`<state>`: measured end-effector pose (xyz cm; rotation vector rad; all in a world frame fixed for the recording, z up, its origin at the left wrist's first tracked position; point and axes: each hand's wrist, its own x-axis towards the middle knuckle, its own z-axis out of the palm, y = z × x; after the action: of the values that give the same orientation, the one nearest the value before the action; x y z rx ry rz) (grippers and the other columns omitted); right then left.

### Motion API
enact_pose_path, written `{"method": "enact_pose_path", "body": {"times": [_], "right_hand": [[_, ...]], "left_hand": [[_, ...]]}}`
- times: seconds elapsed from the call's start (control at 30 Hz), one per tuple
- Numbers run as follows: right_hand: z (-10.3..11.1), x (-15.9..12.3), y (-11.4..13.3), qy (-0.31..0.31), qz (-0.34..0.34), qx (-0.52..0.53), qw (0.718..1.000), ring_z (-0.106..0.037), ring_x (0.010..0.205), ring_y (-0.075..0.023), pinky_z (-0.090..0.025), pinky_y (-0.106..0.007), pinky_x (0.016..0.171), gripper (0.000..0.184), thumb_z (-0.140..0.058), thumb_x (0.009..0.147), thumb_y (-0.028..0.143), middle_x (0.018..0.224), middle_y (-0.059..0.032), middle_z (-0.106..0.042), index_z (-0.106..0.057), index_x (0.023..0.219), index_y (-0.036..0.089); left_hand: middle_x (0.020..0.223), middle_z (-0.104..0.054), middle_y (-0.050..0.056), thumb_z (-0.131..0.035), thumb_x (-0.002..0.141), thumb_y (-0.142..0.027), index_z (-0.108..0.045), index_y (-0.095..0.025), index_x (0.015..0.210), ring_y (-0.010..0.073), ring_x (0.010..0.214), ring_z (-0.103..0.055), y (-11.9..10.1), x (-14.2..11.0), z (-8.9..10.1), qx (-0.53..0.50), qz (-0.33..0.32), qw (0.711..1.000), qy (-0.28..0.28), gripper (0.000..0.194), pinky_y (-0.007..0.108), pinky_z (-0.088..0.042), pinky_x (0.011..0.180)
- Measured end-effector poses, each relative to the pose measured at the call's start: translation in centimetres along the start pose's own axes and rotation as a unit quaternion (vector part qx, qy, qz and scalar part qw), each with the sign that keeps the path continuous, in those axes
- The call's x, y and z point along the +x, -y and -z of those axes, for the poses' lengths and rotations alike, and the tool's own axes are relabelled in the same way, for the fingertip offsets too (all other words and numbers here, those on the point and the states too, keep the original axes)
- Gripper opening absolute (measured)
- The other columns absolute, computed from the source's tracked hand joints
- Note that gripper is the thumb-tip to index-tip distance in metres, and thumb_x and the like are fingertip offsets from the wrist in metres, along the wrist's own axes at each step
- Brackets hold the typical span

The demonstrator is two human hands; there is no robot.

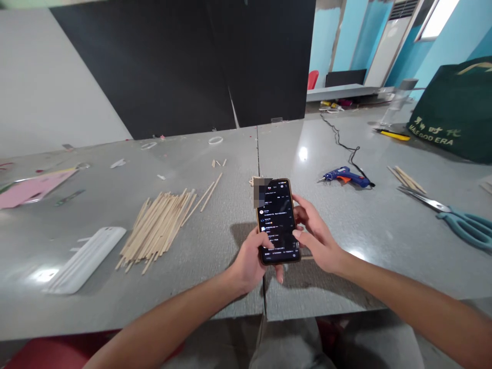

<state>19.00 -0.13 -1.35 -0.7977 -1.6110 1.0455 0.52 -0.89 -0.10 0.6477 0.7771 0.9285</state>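
Note:
A smartphone [279, 220] with a dark, lit screen is held above the table's front part, tilted toward me. My left hand [253, 256] grips its lower left side, the thumb over the screen and a finger showing below the bottom edge. On the opposite side, my right hand [317, 236] holds the right edge, with its thumb at the screen's border. Behind the phone's upper left corner a small piece made of wooden sticks [251, 181] shows in part. To the left lies a pile of thin wooden sticks [157, 230].
A blue glue gun [346, 177] with a black cord lies right of the phone. Farther right are scissors [457, 218], several loose sticks [408, 179], a yellow cutter [394, 135] and a green bag [453, 113]. A white plastic packet [90, 261] lies left. A black panel [192, 61] stands behind.

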Motion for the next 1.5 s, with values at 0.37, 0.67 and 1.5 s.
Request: {"method": "enact_pose_path", "body": {"times": [0.37,0.67,1.5], "right_hand": [[-0.04,-0.05,0.18,-0.007,-0.036,0.013,0.999,-0.055,0.098,-0.0247,-0.052,-0.042,0.077,0.067,-0.052,0.097,0.027,0.12,-0.0098,-0.058,-0.032,0.161,0.029],[-0.09,0.03,0.37,-0.006,-0.037,0.015,0.999,-0.056,0.106,-0.0261,-0.053,-0.039,0.072,0.066,-0.051,0.098,0.024,0.12,-0.0102,-0.057,-0.031,0.16,0.028],[-0.38,0.0,0.08,-0.032,-0.101,0.053,0.993,-0.057,0.094,-0.0216,-0.05,-0.027,0.055,0.056,-0.049,0.105,0.036,0.119,-0.0085,-0.057,-0.036,0.159,0.034]], "left_hand": [[0.099,-0.078,0.018,-0.056,0.094,-0.052,-0.07,-0.008,0.118,0.0315,0.072,-0.075,-0.25,0.18,0.36,-0.029,0.024,0.996,0.081,0.053,0.034,-0.056,0.035],[0.102,-0.078,0.02,-0.059,0.081,-0.034,-0.068,-0.007,0.114,0.0327,0.077,-0.074,-0.28,0.05,-0.14,0.008,0.042,0.999,0.03,0.043,0.032,-0.053,0.033],[0.106,-0.078,0.02,-0.054,0.096,-0.052,-0.069,-0.008,0.125,0.0373,0.086,-0.077,-0.24,0.06,0.4,-0.034,0.012,0.995,0.098,0.055,0.034,-0.058,0.037]]}}
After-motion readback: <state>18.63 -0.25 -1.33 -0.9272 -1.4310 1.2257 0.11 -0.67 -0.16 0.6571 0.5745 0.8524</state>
